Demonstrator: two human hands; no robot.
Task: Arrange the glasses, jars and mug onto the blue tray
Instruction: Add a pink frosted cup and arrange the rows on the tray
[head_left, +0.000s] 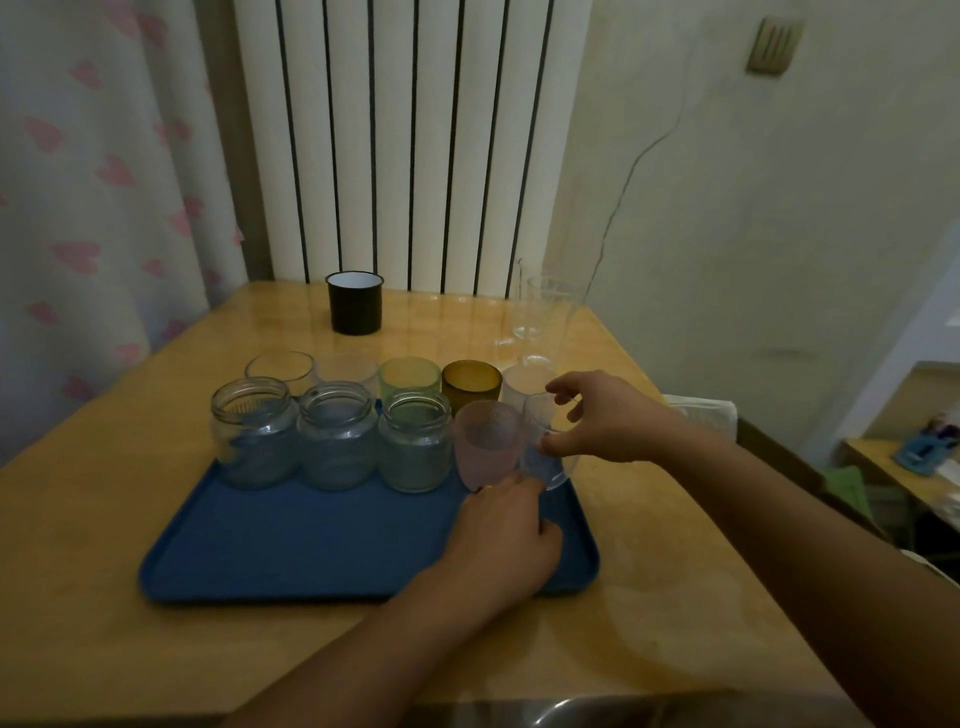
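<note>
On the blue tray (311, 545), three jars (337, 436) stand in a row with glasses behind. At the tray's 2 o'clock corner the right hand (608, 421) pinches a clear glass (545, 452), its outline hard to trace. The left hand (498, 540) touches the pink frosted glass (488, 447) at its base; its fingers are hidden, so its grip cannot be told. The black mug (355, 303) stands off-tray at 12 o'clock.

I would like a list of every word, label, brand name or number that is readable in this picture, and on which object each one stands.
None: no text can be read anywhere in this view.
Black mug: plain, no print shows.
Three jars on the blue tray: no labels.
Blue item on the far desk at the right edge: too small and blurred to tell whether it carries any writing.
</note>
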